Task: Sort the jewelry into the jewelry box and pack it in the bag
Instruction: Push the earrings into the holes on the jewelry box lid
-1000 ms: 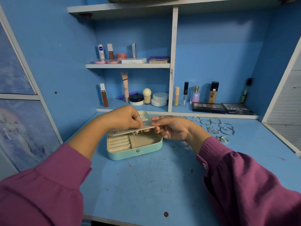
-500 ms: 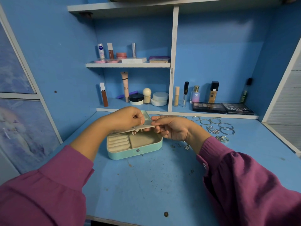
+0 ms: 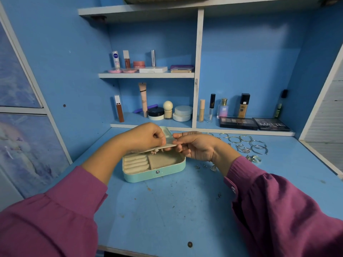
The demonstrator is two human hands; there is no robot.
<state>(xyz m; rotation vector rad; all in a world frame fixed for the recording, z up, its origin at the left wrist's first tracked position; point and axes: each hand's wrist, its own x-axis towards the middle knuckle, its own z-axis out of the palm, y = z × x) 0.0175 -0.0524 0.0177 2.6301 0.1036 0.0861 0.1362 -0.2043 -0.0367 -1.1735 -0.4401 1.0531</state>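
Observation:
A mint-green jewelry box [image 3: 143,176] stands open on the blue desk, with cream ring rolls at its left and a padded compartment at its right. Above it, both hands hold a thin cream earring panel [image 3: 168,146] level. My left hand [image 3: 146,138] pinches the panel from above at its left part. My right hand [image 3: 193,145] pinches its right end. Small earrings [image 3: 154,152] hang from the panel's underside. Loose bangles [image 3: 258,145], rings [image 3: 253,158] and small earrings [image 3: 213,167] lie on the desk to the right of the box. No bag is in view.
Cosmetics fill the back shelves: tubes, jars [image 3: 182,113], bottles and two dark palettes [image 3: 238,122]. The blue cabinet walls close in on both sides. A white edge [image 3: 323,156] runs along the desk's right side. Bare desk surface lies in front of the box.
Both hands have lifted the panel slightly, so the earrings under it show more. The box and loose jewelry have not moved.

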